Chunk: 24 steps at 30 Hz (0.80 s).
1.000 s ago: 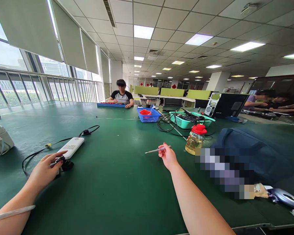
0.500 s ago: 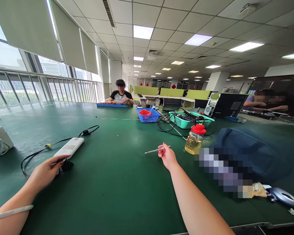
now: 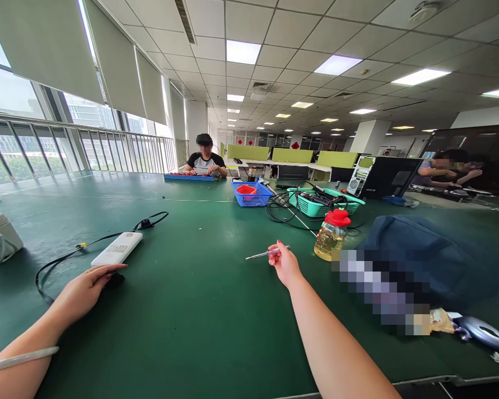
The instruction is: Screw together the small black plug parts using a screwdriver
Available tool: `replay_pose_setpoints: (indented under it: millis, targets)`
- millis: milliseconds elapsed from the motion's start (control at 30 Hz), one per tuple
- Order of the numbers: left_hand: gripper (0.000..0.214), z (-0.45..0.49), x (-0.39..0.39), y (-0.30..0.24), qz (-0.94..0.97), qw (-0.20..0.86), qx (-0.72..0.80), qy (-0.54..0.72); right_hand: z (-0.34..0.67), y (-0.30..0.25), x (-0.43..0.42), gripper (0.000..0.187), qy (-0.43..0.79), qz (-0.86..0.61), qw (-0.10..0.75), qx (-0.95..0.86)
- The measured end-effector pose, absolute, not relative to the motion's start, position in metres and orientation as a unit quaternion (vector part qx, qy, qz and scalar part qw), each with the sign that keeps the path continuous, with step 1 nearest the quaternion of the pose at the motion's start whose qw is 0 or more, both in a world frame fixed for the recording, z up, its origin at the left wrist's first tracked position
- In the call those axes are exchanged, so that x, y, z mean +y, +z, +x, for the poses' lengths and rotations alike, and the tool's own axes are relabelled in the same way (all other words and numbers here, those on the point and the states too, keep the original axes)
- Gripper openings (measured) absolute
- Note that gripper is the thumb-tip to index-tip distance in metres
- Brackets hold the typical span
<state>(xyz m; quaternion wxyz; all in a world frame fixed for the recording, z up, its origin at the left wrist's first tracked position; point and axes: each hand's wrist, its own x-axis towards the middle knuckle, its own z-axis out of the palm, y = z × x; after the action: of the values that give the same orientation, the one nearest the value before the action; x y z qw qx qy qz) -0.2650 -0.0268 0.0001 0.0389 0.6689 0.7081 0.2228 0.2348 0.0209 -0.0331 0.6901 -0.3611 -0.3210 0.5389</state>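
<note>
My right hand is closed around the handle of a slim screwdriver, holding it above the green tabletop with the metal tip toward the left. On the left side, my left hand has its fingers stretched out beside the near end of a white rectangular device with printed text on top. A small black object lies under those fingers, partly hidden, and its kind cannot be made out. Behind the device runs a black cord with a yellow tag.
A jar with a red lid, a dark blue bag and a grey-blue mouse-shaped item stand right. Farther back are a blue basket, a green basket with cables, and a computer case. Other people sit beyond.
My left hand's fingers have straightened over the black object, which now shows less. My right hand and the screwdriver have hardly moved. People at the far right have shifted their arms.
</note>
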Motion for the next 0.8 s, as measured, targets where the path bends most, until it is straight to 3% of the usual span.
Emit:
replay_pose_setpoints:
  millis: [800]
  targets:
    - [0.061, -0.262, -0.025, 0.0, 0.673, 0.066, 0.707, 0.208, 0.239, -0.035, 0.024, 0.036, 0.542, -0.366, 0.689, -0.313]
